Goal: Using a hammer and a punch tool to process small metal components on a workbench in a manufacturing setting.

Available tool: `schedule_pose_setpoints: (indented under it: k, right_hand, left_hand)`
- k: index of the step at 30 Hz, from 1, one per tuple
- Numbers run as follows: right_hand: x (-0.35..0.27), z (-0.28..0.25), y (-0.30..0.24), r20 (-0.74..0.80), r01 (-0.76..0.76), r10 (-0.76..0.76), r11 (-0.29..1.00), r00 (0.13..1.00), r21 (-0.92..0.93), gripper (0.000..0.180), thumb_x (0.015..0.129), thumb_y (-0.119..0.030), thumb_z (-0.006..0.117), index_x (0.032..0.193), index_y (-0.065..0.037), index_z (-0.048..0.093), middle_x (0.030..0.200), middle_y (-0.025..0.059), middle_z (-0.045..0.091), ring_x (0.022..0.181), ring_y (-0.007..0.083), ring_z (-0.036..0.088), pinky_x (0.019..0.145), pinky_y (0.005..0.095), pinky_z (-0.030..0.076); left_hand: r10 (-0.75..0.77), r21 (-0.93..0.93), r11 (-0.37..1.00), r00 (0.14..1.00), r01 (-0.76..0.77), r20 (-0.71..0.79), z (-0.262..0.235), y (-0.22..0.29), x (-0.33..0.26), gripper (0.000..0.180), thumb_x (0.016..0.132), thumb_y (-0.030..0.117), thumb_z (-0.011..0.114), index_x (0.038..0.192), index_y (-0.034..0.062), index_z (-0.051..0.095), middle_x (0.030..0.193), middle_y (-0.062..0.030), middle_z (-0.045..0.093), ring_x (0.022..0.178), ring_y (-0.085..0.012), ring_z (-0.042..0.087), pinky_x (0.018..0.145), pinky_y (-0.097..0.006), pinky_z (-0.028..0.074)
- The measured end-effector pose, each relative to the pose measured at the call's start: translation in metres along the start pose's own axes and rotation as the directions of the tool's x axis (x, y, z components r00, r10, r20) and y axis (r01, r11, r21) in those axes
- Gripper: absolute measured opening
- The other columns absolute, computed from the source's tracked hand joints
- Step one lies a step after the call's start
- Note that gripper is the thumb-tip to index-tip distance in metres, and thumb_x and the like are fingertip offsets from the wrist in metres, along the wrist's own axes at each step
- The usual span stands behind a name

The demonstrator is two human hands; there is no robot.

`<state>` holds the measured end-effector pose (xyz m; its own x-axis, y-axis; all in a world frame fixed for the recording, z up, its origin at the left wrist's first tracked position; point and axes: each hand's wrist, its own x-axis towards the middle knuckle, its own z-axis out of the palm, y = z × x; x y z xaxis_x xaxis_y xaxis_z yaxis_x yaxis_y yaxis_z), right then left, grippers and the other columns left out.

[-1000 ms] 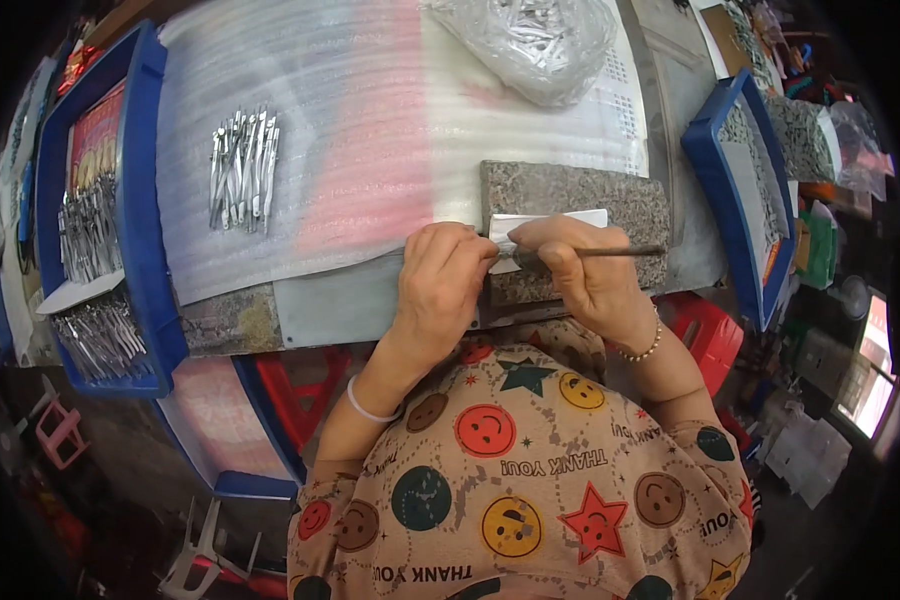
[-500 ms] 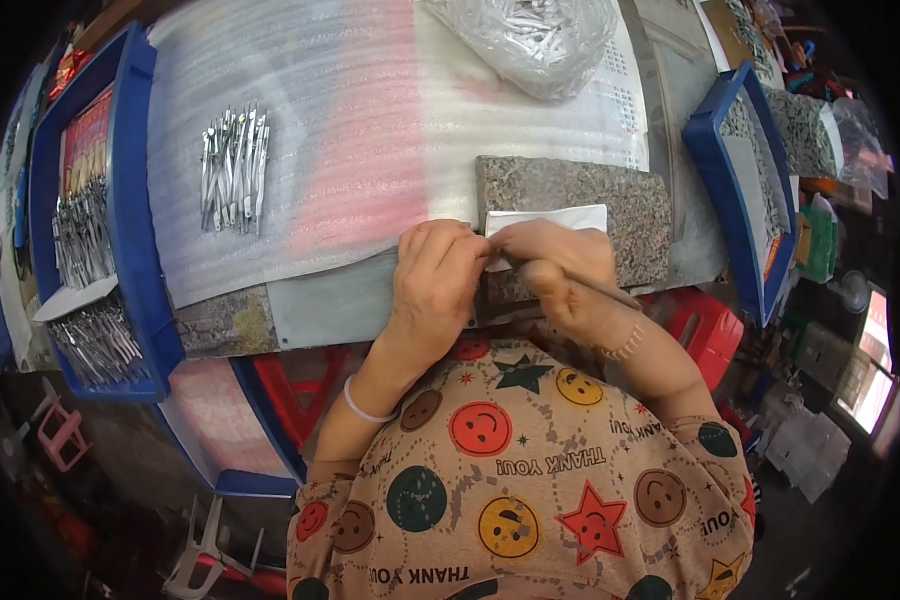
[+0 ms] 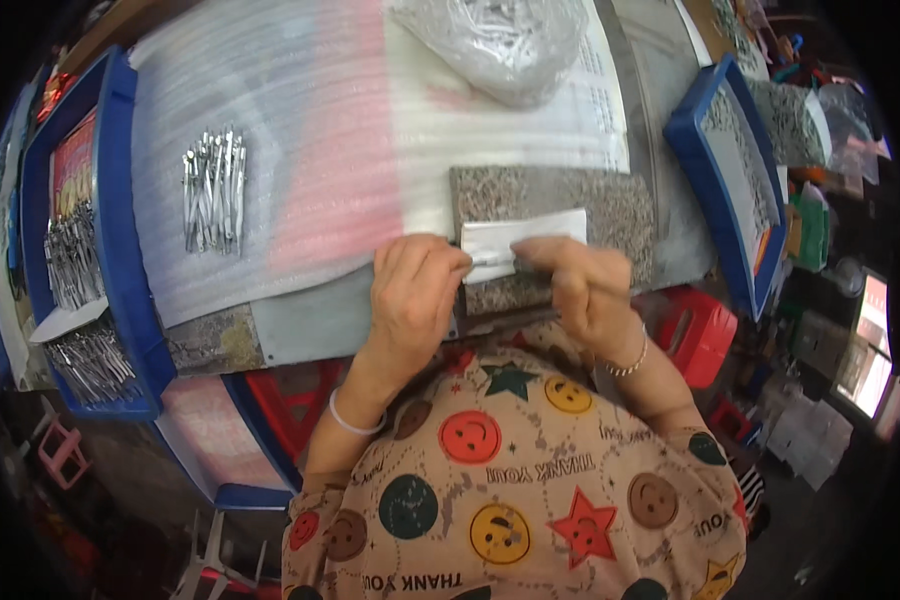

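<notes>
My left hand and my right hand meet at the near edge of a speckled stone slab. Between their fingertips they pinch a thin, shiny metal piece, the left hand on its left end and the right hand on its right end. The piece lies over a folded white paper that rests on the slab. My fingers hide most of the piece, so its shape is unclear. Each wrist carries a thin bracelet.
A heap of small metal parts lies on the white foam sheet to the left. A blue tray with more metal parts stands further left, another blue tray at right. A filled clear plastic bag sits behind. A red stool is below right.
A second ago my right hand held a long thin rod pointing right across the slab. The hands have since closed in together over the white paper, and the rod no longer sticks out.
</notes>
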<state>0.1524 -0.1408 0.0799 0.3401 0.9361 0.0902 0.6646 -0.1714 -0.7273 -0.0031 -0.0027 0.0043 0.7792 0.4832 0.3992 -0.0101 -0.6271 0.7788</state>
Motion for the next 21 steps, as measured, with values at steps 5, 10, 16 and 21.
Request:
schedule_pose_setpoints:
  k: [5,10,16,21]
  right_hand:
    - [-0.008,-0.017,0.001,-0.179,-0.152,0.200,0.956,0.963,0.251,0.036,0.103,-0.021,0.039,0.101,0.003,0.065,0.088,0.0125,0.068,0.054,0.0082,0.053,0.052,0.0219,0.045]
    - [-0.020,-0.030,-0.011,-0.377,0.090,0.072,0.914,0.924,0.395,0.033,0.101,-0.020,0.040,0.100,0.002,0.065,0.099,0.0160,0.070,0.054,0.0117,0.056,0.051,0.0234,0.048]
    - [-0.004,-0.006,0.008,-0.004,-0.026,0.027,0.998,1.000,0.063,0.025,0.099,-0.019,0.047,0.096,-0.003,0.066,0.086,0.0133,0.065,0.069,0.0261,0.064,0.061,0.0333,0.050]
    - [-0.018,-0.012,0.016,-0.198,-0.128,0.161,0.978,0.967,0.167,0.033,0.101,-0.015,0.041,0.093,0.002,0.067,0.080,0.0108,0.064,0.063,0.0176,0.057,0.058,0.0288,0.046]
  left_hand:
    - [-0.042,0.002,0.999,0.999,0.042,-0.012,0.000,0.002,0.003,0.013,0.077,-0.003,0.068,0.088,0.0016,0.064,0.086,-0.0130,0.061,0.086,-0.0301,0.060,0.077,-0.038,0.044]
    - [-0.034,0.023,0.999,0.999,0.034,-0.013,0.001,0.002,0.004,0.013,0.076,-0.004,0.068,0.087,0.0016,0.063,0.086,-0.0126,0.061,0.086,-0.0295,0.060,0.077,-0.037,0.044]
    - [-0.036,0.024,0.999,0.999,0.036,-0.002,-0.001,0.005,0.002,0.013,0.077,-0.003,0.068,0.087,0.0020,0.063,0.084,-0.0122,0.061,0.084,-0.0293,0.060,0.077,-0.037,0.043]
    - [-0.045,0.017,0.999,0.999,0.045,-0.005,0.001,0.003,0.004,0.011,0.077,-0.003,0.067,0.087,0.0023,0.063,0.085,-0.0119,0.061,0.084,-0.0290,0.059,0.077,-0.037,0.043]
